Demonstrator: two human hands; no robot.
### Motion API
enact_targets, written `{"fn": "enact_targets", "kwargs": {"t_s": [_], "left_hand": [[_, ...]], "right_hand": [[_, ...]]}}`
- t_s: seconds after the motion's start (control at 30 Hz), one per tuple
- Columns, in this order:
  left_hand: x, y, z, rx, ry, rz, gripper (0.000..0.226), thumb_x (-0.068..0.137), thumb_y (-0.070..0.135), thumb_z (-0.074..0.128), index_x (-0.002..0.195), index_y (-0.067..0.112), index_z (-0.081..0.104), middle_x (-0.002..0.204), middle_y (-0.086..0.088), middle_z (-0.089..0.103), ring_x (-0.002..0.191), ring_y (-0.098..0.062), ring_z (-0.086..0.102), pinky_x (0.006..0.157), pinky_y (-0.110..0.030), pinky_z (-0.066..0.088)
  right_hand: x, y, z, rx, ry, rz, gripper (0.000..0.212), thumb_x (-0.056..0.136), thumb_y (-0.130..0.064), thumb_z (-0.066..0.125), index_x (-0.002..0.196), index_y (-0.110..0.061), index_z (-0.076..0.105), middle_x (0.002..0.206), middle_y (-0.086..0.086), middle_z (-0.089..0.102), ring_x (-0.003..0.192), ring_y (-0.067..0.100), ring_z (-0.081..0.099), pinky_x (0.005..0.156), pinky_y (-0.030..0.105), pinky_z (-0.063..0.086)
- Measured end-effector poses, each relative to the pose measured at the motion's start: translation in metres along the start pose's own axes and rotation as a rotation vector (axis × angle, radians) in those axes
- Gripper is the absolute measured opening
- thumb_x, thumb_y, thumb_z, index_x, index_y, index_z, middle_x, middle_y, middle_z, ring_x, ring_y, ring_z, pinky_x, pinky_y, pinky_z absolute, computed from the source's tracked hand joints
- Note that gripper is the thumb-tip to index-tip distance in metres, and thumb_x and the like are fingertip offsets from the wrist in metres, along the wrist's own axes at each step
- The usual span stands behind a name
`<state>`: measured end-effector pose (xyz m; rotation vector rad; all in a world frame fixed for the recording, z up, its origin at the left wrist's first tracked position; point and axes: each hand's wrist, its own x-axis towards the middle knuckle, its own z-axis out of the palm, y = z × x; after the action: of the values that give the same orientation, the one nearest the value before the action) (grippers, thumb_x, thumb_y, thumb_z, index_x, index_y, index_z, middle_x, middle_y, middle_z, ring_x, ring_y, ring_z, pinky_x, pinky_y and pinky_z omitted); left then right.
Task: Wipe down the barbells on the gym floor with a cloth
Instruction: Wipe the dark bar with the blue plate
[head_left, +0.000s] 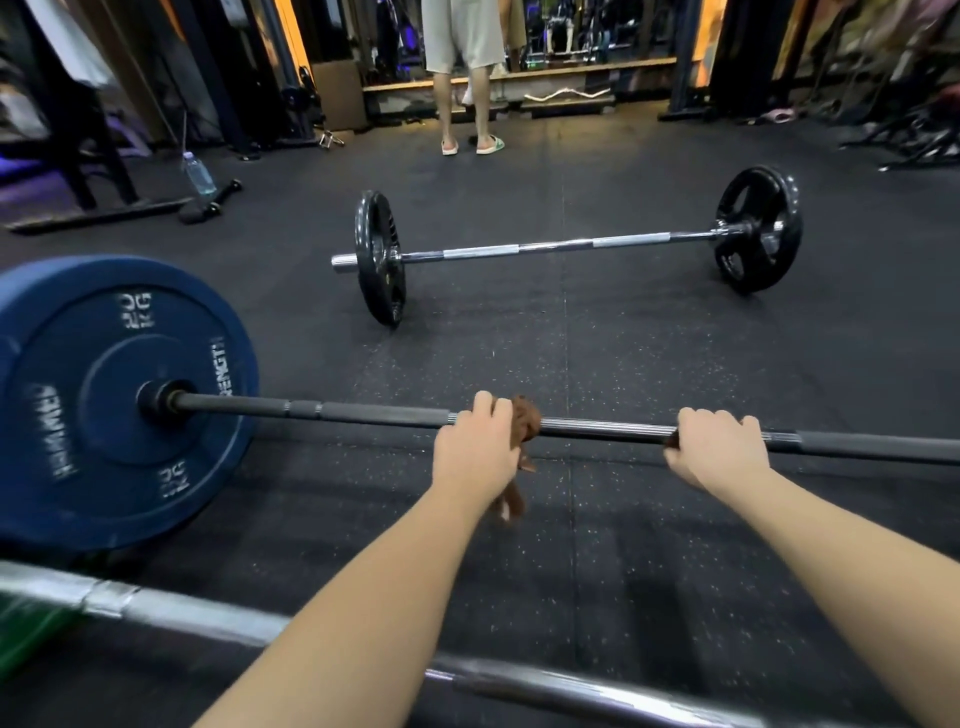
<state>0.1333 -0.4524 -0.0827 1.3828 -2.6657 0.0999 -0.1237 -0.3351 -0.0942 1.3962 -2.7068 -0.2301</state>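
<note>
Cloth (525, 423) clutched round dark bar (363, 413) by left hand (475, 452); right hand (719, 449) grips bar; chrome barbell (550, 245) beyond.

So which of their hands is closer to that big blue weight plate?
The left. The left hand grips the brown cloth on the bar, toward the blue plate; the right hand grips the bar farther along, beyond the left.

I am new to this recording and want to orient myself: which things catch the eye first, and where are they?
The big blue plate at the left, on the dark barbell across the middle. The left hand holds a brown cloth on that bar and the right hand grips it further right. Beyond lies a chrome barbell with black plates.
</note>
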Motion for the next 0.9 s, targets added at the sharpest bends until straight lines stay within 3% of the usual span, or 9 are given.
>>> {"fn": "enact_targets", "kwargs": {"t_s": [0.2,0.33,0.47,0.63,0.9], "left_hand": [[-0.002,-0.079,-0.001,0.069,-0.003,-0.160,0.044,0.097,0.045,0.061,0.127,0.019,0.044,0.126,-0.004,0.044,0.102,-0.027,0.061,0.068,-0.037,0.041],[0.004,-0.067,-0.003,-0.022,-0.039,-0.249,0.039,0.098,0.041,0.060,0.126,0.019,0.043,0.125,-0.003,0.041,0.098,-0.025,0.060,0.067,-0.037,0.044],[0.004,-0.050,-0.005,-0.095,-0.056,-0.315,0.035,0.098,0.034,0.059,0.126,0.018,0.044,0.128,-0.004,0.038,0.095,-0.025,0.060,0.067,-0.037,0.043],[0.006,-0.001,-0.011,-0.140,-0.096,-0.165,0.040,0.098,0.037,0.059,0.130,0.018,0.044,0.131,-0.003,0.037,0.100,-0.026,0.060,0.073,-0.039,0.048],[0.012,0.066,-0.018,-0.141,-0.144,0.000,0.035,0.099,0.034,0.058,0.125,0.015,0.045,0.127,-0.006,0.040,0.104,-0.031,0.062,0.072,-0.039,0.039]], "right_hand": [[-0.001,-0.001,0.001,0.016,0.039,0.010,0.023,0.096,-0.045,0.051,0.097,-0.023,0.044,0.110,-0.004,0.065,0.106,0.022,0.059,0.091,0.040,0.039],[0.000,0.001,0.000,0.023,0.014,-0.007,0.027,0.097,-0.047,0.052,0.107,-0.022,0.053,0.114,-0.003,0.065,0.109,0.023,0.059,0.092,0.040,0.040],[0.002,0.002,0.003,0.029,0.039,-0.004,0.025,0.096,-0.046,0.050,0.106,-0.023,0.053,0.111,-0.005,0.066,0.108,0.021,0.060,0.091,0.040,0.039],[0.001,0.001,0.004,0.028,0.035,0.003,0.024,0.095,-0.046,0.050,0.105,-0.024,0.054,0.110,-0.005,0.066,0.107,0.021,0.059,0.091,0.040,0.039],[0.000,0.001,-0.002,0.031,-0.007,0.003,0.024,0.096,-0.043,0.050,0.108,-0.023,0.055,0.113,-0.004,0.066,0.108,0.023,0.059,0.091,0.040,0.038]]}}
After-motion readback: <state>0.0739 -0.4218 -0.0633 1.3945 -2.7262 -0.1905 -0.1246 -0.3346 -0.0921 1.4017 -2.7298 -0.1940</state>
